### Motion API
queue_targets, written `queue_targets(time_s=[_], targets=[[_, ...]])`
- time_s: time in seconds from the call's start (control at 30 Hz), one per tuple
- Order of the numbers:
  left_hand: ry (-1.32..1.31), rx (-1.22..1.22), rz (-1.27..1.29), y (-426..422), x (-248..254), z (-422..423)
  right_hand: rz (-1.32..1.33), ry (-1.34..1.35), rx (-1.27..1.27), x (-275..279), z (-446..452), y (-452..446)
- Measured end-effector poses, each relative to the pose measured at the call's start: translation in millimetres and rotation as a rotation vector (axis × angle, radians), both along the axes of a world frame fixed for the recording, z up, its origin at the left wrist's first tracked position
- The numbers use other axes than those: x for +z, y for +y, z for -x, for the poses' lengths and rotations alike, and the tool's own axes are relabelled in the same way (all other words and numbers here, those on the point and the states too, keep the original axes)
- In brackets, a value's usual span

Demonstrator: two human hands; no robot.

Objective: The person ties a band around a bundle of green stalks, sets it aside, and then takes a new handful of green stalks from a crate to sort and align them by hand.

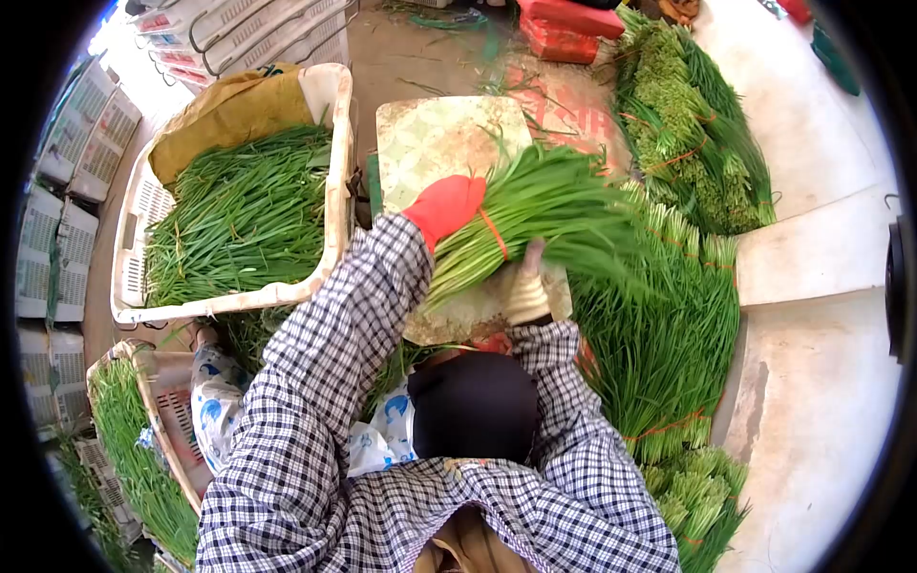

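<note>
A bundle of garlic chives [554,205] slants over a dirty pale board, stem ends toward me and leaf tips out to the right. An orange band [494,235] circles its stems. My left hand [449,208], in a red glove, is closed on the bundle's left side beside the band. From below, my right hand [527,286], in a whitish glove, grips the bundle with its thumb showing against the stems. Leaves cover its other fingers. The leaf tips are smeared by motion. Beneath lies the pale patterned board [420,129].
Loose chives fill a white crate [342,191] on the left; another crate [158,420] of greens stands below it. Banded chive bundles [659,334] are piled at right beside a white wall-like surface [812,382]. Stacked crates [258,38] stand at the back left.
</note>
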State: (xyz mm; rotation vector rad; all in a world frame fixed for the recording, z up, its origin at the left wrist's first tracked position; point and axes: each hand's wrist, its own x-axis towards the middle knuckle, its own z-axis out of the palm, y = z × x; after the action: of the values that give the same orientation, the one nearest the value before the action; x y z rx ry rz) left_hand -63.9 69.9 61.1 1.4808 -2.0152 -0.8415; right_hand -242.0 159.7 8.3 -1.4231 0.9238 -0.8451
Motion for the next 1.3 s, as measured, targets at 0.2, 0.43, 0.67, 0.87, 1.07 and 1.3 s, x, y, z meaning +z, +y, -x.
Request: queue_targets(time_s=[0.2,0.43,0.67,0.87,1.07,1.3], targets=[[0.152,0.187,0.374,56.2,46.1,-0.5,0.135,-0.388,-0.231,72.5,4.0,-29.1],[0.528,0.118,0.777,39.4,66.0,8.8,0.55,-0.101,-0.127,128.7,11.1,-60.9],[0.828,0.232,0.094,61.9,-4.0,-2.6,0.422,0.149,-0.063,57.2,5.3,-2.5],[1.164,0.13,0.36,73.6,35.1,8.6,0.52,0.295,0.02,49.1,-14.8,8.0],[1.312,0.164,0.07,67.1,56.9,5.9,0.619,0.346,0.06,41.6,-21.0,18.6],[0.353,0.382,0.631,50.6,78.7,21.0,0.778,0.366,0.1,36.1,-25.1,24.4]])
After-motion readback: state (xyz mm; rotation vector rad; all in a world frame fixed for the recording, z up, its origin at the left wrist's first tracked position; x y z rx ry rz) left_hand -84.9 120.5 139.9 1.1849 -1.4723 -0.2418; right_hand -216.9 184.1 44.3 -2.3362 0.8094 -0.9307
